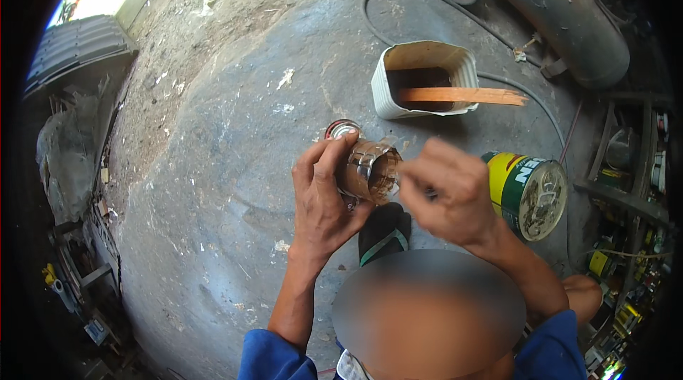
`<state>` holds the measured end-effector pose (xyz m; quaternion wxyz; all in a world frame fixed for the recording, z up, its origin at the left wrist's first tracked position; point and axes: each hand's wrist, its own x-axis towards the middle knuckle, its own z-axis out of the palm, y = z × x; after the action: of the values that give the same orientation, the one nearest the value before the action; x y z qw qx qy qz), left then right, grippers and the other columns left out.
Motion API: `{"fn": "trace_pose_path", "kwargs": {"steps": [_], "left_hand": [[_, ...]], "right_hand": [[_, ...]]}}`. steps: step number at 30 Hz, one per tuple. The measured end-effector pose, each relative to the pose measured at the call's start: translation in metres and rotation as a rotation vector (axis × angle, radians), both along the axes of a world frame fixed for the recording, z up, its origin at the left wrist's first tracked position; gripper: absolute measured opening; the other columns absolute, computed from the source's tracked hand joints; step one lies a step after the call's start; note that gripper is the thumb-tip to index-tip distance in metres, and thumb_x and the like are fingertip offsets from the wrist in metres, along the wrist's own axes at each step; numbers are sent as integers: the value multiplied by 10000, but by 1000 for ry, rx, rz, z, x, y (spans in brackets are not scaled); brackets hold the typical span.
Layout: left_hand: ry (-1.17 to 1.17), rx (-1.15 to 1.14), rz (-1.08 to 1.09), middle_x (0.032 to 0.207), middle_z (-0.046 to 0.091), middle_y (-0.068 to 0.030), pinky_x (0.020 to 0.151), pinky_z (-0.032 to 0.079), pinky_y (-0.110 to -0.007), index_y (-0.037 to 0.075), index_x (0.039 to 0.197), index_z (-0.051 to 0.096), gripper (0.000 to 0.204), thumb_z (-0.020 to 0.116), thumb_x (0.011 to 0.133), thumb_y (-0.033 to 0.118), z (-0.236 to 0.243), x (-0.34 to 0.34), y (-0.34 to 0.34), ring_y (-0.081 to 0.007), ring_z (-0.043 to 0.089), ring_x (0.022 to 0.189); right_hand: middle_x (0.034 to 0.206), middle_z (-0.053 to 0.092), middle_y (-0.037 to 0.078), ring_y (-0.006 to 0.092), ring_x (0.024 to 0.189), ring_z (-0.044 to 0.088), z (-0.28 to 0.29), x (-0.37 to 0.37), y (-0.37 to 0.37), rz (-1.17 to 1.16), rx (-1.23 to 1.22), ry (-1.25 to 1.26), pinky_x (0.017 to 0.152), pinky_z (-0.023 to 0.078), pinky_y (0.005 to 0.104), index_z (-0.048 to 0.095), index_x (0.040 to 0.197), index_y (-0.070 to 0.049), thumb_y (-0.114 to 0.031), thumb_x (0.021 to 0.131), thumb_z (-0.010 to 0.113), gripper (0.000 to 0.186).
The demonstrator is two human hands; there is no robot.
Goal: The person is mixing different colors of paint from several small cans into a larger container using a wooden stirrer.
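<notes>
An open metal can (373,170) with a brownish, ragged rim is gripped on its side by my left hand (320,206), its mouth turned to the right. Just right of that rim, my right hand (452,198) has its fingers curled and slightly blurred; what they hold, if anything, is unclear. A round red-rimmed tin piece (341,126) shows behind the can. Below, a dark item with a green strip (377,238), perhaps footwear, is partly hidden.
A white square container (388,85) with dark contents carries a wooden slat (491,95). A yellow-green can (505,184) lies right. Behind are a hose (370,10) and wheeled tank (555,10). Cluttered metal racking (619,195) lines the right; corrugated sheet (78,53) is at left.
</notes>
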<state>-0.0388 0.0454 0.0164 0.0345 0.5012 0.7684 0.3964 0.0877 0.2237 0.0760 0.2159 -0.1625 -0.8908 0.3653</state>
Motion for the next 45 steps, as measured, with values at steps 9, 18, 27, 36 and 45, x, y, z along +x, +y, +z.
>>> {"fn": "trace_pose_path", "kwargs": {"steps": [9, 18, 27, 36, 45], "left_hand": [[-230, 38, 162, 1549, 584, -215, 1206, 469, -470, 29, 1596, 355, 1067, 977, 735, 131, -16, -2, -32, -344, 584, 1423], [-270, 110, 316, 1536, 604, -212, 1212, 471, -468, 40, 1591, 359, 1053, 927, 703, 32, -38, -9, -77, -348, 591, 1420], [13, 25, 274, 1503, 654, -99, 1187, 455, -466, 60, 1559, 429, 1015, 961, 695, 44, -48, -24, -62, -348, 527, 1411], [-460, 100, 467, 1605, 542, -202, 1235, 482, -423, 59, 1609, 283, 1042, 941, 801, 49, -117, -26, -73, -321, 600, 1434], [-277, 21, 462, 1759, 343, -221, 1382, 131, -484, 43, 1737, 201, 1168, 821, 811, 395, -99, -34, -90, -344, 235, 1678]], "right_hand": [[808, 623, 127, 308, 667, 656, 8, -18, -14, 149, -135, 86, 601, 511, 410, 751, 940, -3, 27, 846, 766, 100], [879, 615, 136, 317, 773, 692, -20, -51, -53, 319, -124, 63, 673, 561, 430, 702, 945, 8, -3, 860, 761, 104], [913, 642, 193, 422, 802, 713, -48, -63, -69, 194, -103, -80, 736, 593, 522, 658, 878, 22, -37, 902, 723, 92], [795, 713, 149, 177, 650, 663, -47, -64, -49, -40, -488, -115, 628, 535, 333, 810, 976, 38, -26, 856, 739, 153], [747, 672, 63, 71, 609, 571, -3, -69, -37, 19, -446, 7, 553, 448, 258, 805, 961, 33, -2, 854, 771, 118]]}}
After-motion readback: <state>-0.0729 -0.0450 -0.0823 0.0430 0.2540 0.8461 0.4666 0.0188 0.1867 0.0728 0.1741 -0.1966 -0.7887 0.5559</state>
